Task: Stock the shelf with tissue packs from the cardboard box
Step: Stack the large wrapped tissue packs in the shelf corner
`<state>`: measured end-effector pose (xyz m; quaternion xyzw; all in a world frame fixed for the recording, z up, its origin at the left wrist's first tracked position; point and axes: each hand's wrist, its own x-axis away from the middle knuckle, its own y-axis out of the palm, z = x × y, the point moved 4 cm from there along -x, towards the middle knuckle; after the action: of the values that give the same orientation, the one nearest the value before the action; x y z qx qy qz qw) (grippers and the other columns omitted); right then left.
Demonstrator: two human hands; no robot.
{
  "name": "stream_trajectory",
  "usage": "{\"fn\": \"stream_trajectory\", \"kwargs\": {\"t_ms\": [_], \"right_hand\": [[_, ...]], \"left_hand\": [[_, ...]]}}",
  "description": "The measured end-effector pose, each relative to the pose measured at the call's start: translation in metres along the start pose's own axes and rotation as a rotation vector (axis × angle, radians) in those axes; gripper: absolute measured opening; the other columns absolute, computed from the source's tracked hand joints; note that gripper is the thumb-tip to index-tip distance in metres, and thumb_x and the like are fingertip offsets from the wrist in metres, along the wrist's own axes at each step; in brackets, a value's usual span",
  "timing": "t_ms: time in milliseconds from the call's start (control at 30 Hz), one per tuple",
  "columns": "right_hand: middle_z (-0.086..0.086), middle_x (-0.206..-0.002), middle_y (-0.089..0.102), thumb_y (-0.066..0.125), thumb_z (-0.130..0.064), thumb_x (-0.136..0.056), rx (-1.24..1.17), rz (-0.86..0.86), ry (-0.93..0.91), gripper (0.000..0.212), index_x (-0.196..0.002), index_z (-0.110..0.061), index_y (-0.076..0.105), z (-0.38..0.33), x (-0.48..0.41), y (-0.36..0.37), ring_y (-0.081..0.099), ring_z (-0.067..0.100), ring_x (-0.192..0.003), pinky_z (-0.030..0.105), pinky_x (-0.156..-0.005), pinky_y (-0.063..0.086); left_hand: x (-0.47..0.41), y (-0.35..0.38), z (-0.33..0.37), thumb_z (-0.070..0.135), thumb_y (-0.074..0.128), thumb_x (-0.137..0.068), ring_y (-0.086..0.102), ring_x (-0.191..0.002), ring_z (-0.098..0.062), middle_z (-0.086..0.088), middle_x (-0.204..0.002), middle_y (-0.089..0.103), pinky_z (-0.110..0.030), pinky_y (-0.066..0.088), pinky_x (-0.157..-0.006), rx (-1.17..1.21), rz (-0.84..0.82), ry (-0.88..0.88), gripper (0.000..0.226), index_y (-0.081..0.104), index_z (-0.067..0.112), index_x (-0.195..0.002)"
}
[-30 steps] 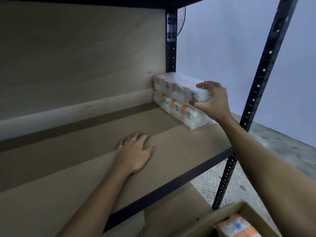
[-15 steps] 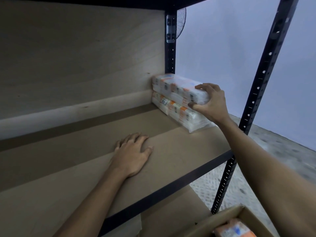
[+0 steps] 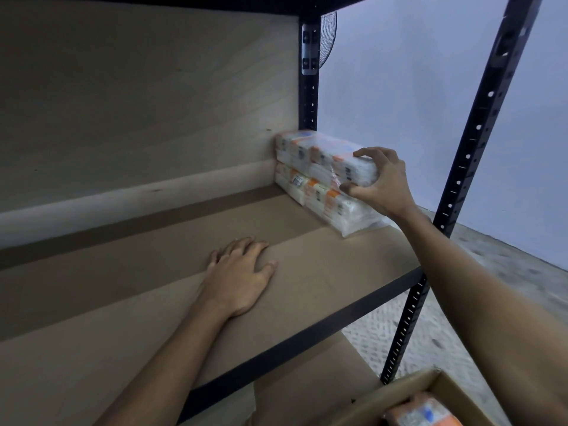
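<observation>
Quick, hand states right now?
Left hand: open, flat on the brown shelf board.
Right hand: gripping the upper white-and-orange plastic-wrapped tissue pack.

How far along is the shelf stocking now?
Done: one tissue pack lies at the right end of the shelf. In hand: the right hand grips a second pack on top of it; the left hand rests on the shelf. Left: a third pack shows in the cardboard box.

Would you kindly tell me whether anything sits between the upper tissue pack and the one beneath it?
Nothing visible does: the upper tissue pack, gripped by the right hand, lies directly on the lower tissue pack.
</observation>
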<state>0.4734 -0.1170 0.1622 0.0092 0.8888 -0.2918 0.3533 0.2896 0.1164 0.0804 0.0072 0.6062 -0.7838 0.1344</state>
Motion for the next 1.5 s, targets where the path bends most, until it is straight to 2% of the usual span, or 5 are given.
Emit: {"fn": "stream_trajectory", "kwargs": {"t_ms": [200, 567, 767, 1067, 1500], "right_hand": [[-0.008, -0.136, 0.046, 0.071, -0.06, -0.057, 0.134, -0.021, 0.037, 0.067, -0.119, -0.041, 0.055, -0.006, 0.003, -0.006, 0.029, 0.019, -0.133, 0.049, -0.104, 0.029], [-0.001, -0.152, 0.036, 0.065, -0.061, -0.074, 0.242, -0.04, -0.011, 0.072, -0.139, -0.034, 0.045, -0.031, 0.045, -0.025, 0.024, 0.023, -0.143, 0.056, -0.11, 0.022], [0.003, -0.156, 0.031, 0.057, -0.046, -0.089, 0.352, -0.167, -0.058, 0.056, -0.141, -0.033, 0.042, -0.045, 0.109, -0.026, 0.023, 0.027, -0.144, 0.058, -0.111, 0.027], [0.0, -0.155, 0.031, 0.037, -0.048, -0.098, 0.44, -0.465, -0.009, 0.044, -0.138, -0.032, 0.045, -0.074, 0.185, -0.003, 0.02, 0.026, -0.145, 0.055, -0.113, 0.018], [0.003, -0.147, 0.046, 0.045, -0.044, -0.097, 0.217, -0.314, 0.11, 0.047, -0.139, -0.023, 0.049, -0.09, 0.27, -0.039, 0.035, 0.02, -0.139, 0.037, -0.113, 0.027]], "left_hand": [[-0.001, 0.0, -0.001, 0.056, 0.033, -0.095, 0.021, -0.145, -0.014, 0.008, -0.156, 0.028, -0.045, 0.014, -0.118, 0.001, 0.013, 0.0, 0.05, 0.036, 0.038, -0.142], [0.005, -0.01, 0.006, 0.052, 0.038, -0.095, 0.033, -0.14, -0.019, 0.003, -0.152, 0.038, -0.04, 0.024, -0.115, -0.016, 0.028, 0.025, 0.051, 0.043, 0.03, -0.141], [0.019, -0.018, 0.015, 0.043, 0.043, -0.097, 0.044, -0.133, -0.023, -0.001, -0.146, 0.048, -0.033, 0.033, -0.108, 0.025, 0.012, 0.069, 0.045, 0.051, 0.024, -0.138], [0.064, -0.016, 0.031, 0.051, 0.029, -0.1, 0.018, -0.147, -0.018, 0.002, -0.16, 0.022, -0.038, 0.012, -0.119, 0.015, -0.104, 0.09, 0.053, 0.032, 0.031, -0.149], [0.151, -0.003, 0.094, 0.044, 0.037, -0.101, 0.011, -0.149, -0.013, 0.005, -0.159, 0.023, -0.038, 0.001, -0.119, 0.292, -0.096, 0.305, 0.049, 0.032, 0.032, -0.148]]}}
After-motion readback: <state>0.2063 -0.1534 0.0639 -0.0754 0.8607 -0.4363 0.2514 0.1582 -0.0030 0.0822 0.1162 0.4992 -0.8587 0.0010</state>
